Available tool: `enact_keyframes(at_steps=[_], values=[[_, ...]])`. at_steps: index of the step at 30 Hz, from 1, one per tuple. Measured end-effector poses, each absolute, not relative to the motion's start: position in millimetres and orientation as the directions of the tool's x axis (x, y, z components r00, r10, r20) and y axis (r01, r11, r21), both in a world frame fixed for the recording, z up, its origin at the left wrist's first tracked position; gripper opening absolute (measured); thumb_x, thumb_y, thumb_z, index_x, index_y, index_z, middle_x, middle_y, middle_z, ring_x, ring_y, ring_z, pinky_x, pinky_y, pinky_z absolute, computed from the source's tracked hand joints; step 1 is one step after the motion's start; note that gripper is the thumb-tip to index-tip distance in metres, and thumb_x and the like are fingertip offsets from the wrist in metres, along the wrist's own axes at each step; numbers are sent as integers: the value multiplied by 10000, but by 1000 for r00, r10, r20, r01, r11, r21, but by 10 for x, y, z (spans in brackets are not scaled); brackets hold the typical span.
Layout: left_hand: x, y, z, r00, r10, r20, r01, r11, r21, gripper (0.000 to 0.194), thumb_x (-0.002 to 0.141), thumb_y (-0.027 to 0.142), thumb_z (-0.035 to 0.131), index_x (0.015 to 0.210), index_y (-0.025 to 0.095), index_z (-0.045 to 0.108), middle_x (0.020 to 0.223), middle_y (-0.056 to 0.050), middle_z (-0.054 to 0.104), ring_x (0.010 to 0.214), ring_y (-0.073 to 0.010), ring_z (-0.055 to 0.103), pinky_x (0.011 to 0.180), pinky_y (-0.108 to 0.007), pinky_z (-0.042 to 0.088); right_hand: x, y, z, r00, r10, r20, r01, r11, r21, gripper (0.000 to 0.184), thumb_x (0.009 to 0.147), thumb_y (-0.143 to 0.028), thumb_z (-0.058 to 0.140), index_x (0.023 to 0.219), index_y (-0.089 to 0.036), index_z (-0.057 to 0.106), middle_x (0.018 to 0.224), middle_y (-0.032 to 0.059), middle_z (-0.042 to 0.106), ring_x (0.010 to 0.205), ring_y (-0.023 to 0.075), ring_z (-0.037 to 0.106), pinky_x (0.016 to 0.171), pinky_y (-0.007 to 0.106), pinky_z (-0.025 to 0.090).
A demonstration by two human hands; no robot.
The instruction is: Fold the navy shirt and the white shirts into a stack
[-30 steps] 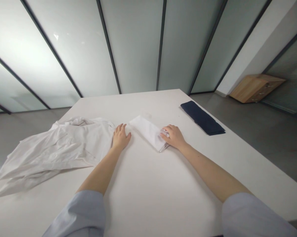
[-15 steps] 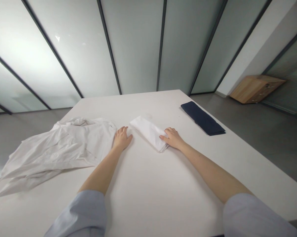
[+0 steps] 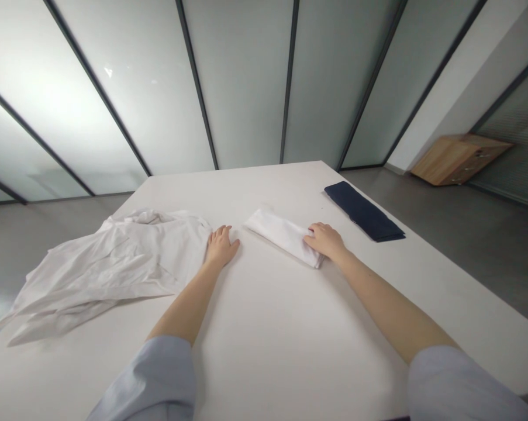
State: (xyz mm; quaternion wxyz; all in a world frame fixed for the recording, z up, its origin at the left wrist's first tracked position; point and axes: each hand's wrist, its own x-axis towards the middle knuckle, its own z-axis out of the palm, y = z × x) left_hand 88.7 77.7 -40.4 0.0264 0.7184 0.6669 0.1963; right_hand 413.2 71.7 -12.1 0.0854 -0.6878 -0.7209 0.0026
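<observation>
My right hand (image 3: 325, 240) rests on the near end of a folded white cloth (image 3: 281, 235) that lies on the white table (image 3: 264, 327), fingers curled over its edge. Flat on the table lies my left hand (image 3: 220, 246), fingers stretched out, at the right edge of a crumpled white garment (image 3: 110, 263). The folded cloth sits between my two hands, closer to the right one.
A folded dark blue cloth (image 3: 363, 210) lies near the table's right edge. Frosted glass panels stand behind the table. A wooden cabinet (image 3: 461, 159) sits on the floor at the far right.
My right hand has slid the folded white cloth to the right, toward the dark blue cloth. My left hand has stayed flat beside the crumpled garment.
</observation>
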Motion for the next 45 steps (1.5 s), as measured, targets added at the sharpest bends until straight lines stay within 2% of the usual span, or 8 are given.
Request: enact_keyframes(at_steps=[4, 10, 15, 22, 28, 33, 40, 45], values=[[900, 770, -384, 32, 970, 241, 947, -107, 304, 508, 842, 337, 528, 1317, 167, 471, 1379, -147, 510, 1307, -282, 443, 1124, -453, 291, 4169, 807, -154, -69, 989, 134, 972, 97, -213, 401, 833, -272, 517, 1198, -152, 633, 1228, 137, 635, 1099, 245, 588, 897, 301, 430], [907, 776, -370, 14, 970, 244, 938, -97, 332, 499, 845, 335, 526, 1317, 183, 472, 1370, -135, 517, 1285, -278, 468, 1103, -439, 326, 4065, 993, -88, -135, 991, -5, 959, 130, -254, 327, 847, -375, 545, 1035, -155, 696, 1101, 139, 690, 983, 254, 643, 775, 285, 458], [909, 783, -376, 4, 972, 236, 934, -88, 346, 493, 837, 331, 534, 1307, 193, 480, 1380, -133, 513, 1274, -288, 477, 1087, -451, 342, 3946, 1150, 41, -156, 973, -170, 947, 98, -307, 394, 809, -473, 613, 1016, -149, 699, 1032, 131, 712, 895, 242, 666, 693, 270, 465], [918, 764, -346, -5, 973, 230, 930, -80, 358, 501, 840, 331, 536, 1316, 185, 477, 1389, -136, 501, 1285, -287, 466, 1094, -437, 338, 3729, 1196, 129, -121, 953, -278, 958, 38, -285, 312, 747, -376, 687, 955, -147, 722, 949, 124, 728, 806, 240, 675, 633, 276, 472], [923, 761, -332, 4, 975, 222, 927, -87, 365, 504, 846, 336, 533, 1314, 157, 483, 1376, -155, 508, 1285, -295, 466, 1090, -440, 342, 3704, 1134, 152, -142, 963, -231, 973, 93, -210, 254, 755, -332, 648, 902, -142, 727, 931, 133, 730, 795, 243, 674, 614, 273, 453], [924, 767, -336, -3, 976, 219, 923, -81, 376, 492, 839, 336, 541, 1303, 178, 494, 1383, -142, 509, 1269, -297, 483, 1080, -443, 354, 3845, 1049, 131, -132, 976, -172, 984, 107, -145, 311, 788, -381, 614, 977, -150, 700, 1001, 152, 716, 861, 269, 671, 644, 293, 439], [934, 769, -323, -7, 981, 191, 932, -63, 356, 509, 844, 332, 527, 1322, 161, 484, 1392, -127, 505, 1273, -282, 475, 1091, -414, 338, 4267, 871, 179, 34, 999, -30, 999, -34, 29, 313, 889, -377, 494, 1086, -165, 615, 1075, 148, 689, 959, 266, 651, 689, 285, 429], [928, 771, -313, 1, 983, 181, 934, -66, 352, 509, 851, 333, 519, 1323, 148, 487, 1375, -139, 519, 1277, -287, 474, 1085, -420, 341, 4576, 776, 224, 155, 985, 76, 986, -159, 46, 406, 994, -408, 296, 1089, -141, 588, 1018, 170, 695, 963, 272, 655, 727, 310, 434]])
